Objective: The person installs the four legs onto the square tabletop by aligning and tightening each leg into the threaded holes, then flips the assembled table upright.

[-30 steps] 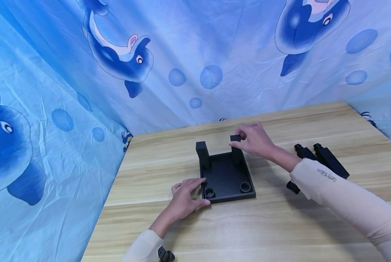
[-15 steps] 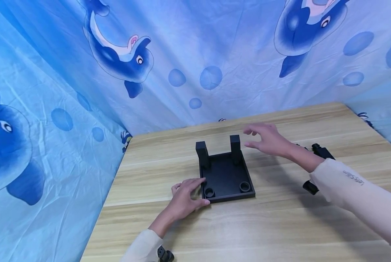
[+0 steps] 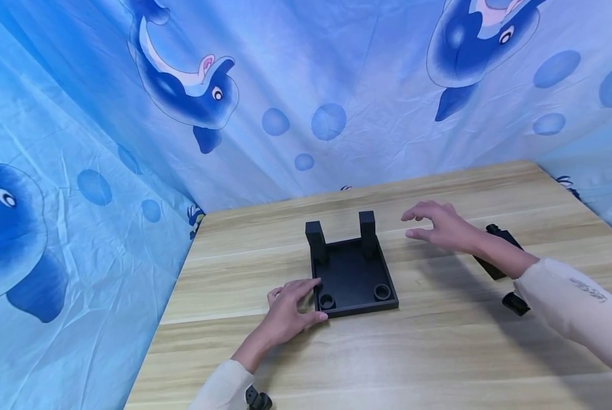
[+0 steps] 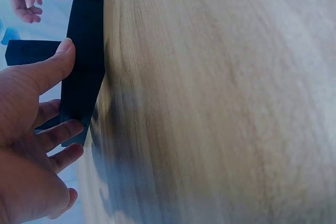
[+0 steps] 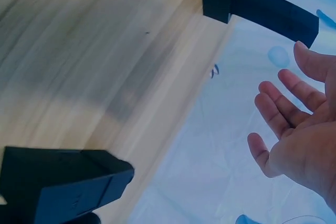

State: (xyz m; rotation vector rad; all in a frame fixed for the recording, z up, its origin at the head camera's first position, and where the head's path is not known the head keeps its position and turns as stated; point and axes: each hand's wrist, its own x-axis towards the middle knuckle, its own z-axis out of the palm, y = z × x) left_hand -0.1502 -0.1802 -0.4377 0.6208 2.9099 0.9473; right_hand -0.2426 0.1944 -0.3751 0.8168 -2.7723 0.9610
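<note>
A black square base with a raised rim [image 3: 349, 276] lies on the table. Upright square legs stand at its two far corners, a left leg [image 3: 316, 242] and a right leg [image 3: 368, 233]. Round sockets show at the near corners, one on the left [image 3: 328, 302] and one on the right [image 3: 382, 292]. My left hand [image 3: 289, 312] holds the near left corner, thumb along the front wall and fingers at the left side. To the right of the base, my right hand [image 3: 441, 225] hovers with loosely bent fingers and nothing in it.
Under the right forearm lies a black leg with a threaded end [image 5: 73, 182], partly covered in the head view. A short black piece [image 3: 516, 303] is beside the right sleeve. Another small black part [image 3: 259, 398] sits by the left sleeve. Blue dolphin-print cloth [image 3: 295, 85] hangs behind the table.
My right hand has let go of the far right leg and moved away to the right. The leg stays upright. My left hand keeps its hold on the base's corner.
</note>
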